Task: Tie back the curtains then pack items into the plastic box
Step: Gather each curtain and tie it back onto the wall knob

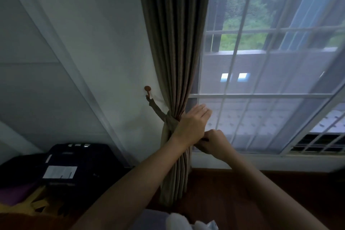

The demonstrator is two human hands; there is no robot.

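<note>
My left hand (190,125) lies flat and open on the gathered curtain (177,61) to keep its folds bunched at the tie-back (169,120) running to the wall hook (147,89), while my right hand (214,141) pinches the band's free end, seemingly to cinch it.

No readable text anywhere, white printed label (59,172) on the dark case (78,157) at lower left, its lines too blurred to make out
</note>
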